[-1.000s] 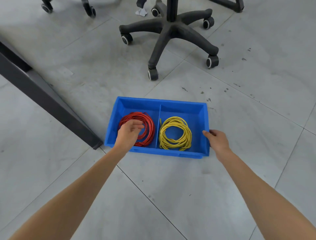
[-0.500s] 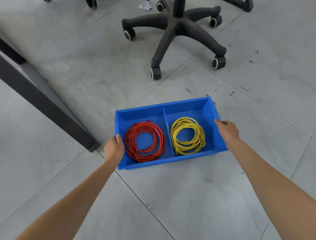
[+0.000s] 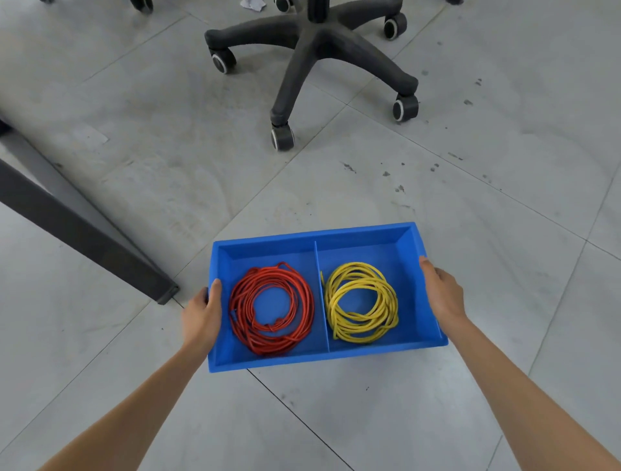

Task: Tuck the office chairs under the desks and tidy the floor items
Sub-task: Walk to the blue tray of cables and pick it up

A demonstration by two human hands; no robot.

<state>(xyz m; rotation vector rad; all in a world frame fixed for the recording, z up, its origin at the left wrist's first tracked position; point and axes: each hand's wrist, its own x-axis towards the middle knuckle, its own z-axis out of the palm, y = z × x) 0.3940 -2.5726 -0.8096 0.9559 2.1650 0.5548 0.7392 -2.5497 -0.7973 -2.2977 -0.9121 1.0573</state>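
Grey floor tiles [image 3: 134,353] carry a dark desk leg [image 3: 84,235] at nine o'clock, its foot near the bin's left end. The left hand [image 3: 201,316] grips the left wall of the blue bin [image 3: 302,359], thumb over the rim. Inside, a red cable coil [image 3: 272,309] fills the left compartment and a yellow cable coil [image 3: 363,302] the right. The right hand [image 3: 442,292] clasps the right wall, thumb on the rim. At twelve o'clock stands the office chair base [image 3: 316,40] on castors, well apart from the bin; crumpled paper [image 3: 252,4] lies beyond.
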